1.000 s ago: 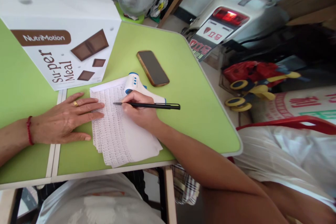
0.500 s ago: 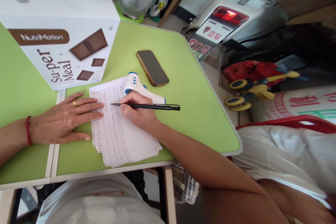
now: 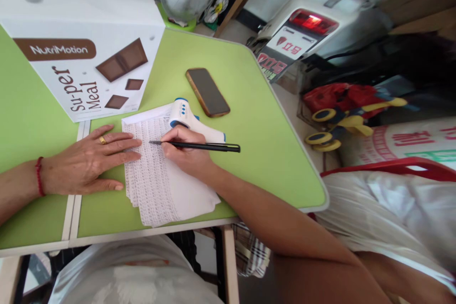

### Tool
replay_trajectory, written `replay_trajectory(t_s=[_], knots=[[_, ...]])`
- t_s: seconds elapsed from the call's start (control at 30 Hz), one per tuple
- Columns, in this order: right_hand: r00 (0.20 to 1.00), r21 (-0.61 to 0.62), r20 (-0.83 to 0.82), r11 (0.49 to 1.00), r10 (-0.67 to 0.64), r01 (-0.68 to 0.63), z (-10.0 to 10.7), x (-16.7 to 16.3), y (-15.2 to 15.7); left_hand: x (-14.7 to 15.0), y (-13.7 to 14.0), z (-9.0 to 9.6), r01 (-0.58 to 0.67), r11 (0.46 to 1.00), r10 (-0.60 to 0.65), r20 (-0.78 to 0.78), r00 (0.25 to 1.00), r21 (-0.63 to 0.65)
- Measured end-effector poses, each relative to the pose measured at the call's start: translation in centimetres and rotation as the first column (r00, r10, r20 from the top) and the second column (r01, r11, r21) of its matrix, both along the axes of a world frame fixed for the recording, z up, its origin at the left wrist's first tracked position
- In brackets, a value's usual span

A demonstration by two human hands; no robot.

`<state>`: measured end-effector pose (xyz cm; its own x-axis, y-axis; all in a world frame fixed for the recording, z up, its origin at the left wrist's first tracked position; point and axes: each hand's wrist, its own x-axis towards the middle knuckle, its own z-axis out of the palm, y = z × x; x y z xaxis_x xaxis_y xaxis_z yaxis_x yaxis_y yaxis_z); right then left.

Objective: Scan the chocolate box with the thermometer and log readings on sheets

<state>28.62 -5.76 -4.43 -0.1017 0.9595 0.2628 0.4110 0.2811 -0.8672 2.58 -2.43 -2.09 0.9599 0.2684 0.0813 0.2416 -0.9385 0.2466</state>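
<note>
Head view: the right hand (image 3: 188,151) pinches a slim black pen (image 3: 201,146) near its tip, over handwritten white paper sheets (image 3: 154,180). The pen's long axis runs crosswise, tip pointing toward the left hand (image 3: 87,159), whose fingers lie slightly spread.

Box (image 3: 83,31) reads "NutriMotion" on a brown band, with "Su-per Meal" printed sideways below. Sack (image 3: 395,145) bears the red character "利". Handwriting on the papers (image 3: 185,197) is too small to read.

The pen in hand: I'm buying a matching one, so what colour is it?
The pen is black; it shows best in the head view.
</note>
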Motion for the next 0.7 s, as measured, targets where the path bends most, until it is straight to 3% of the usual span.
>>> replay_trajectory(t_s=[0.4, 0.7], knots=[[0.999, 0.029, -0.011, 0.999, 0.041, -0.041, 0.02, 0.2, 0.04, -0.01, -0.01, 0.03, 0.016, 0.999, -0.016, -0.004, 1.0, 0.046], [1.0, 0.046, -0.004, 0.999, -0.006, 0.006, -0.24, 0.19, 0.12, -0.02, -0.03, -0.06, 0.012, 0.999, -0.011, -0.007, 1.0, 0.044]])
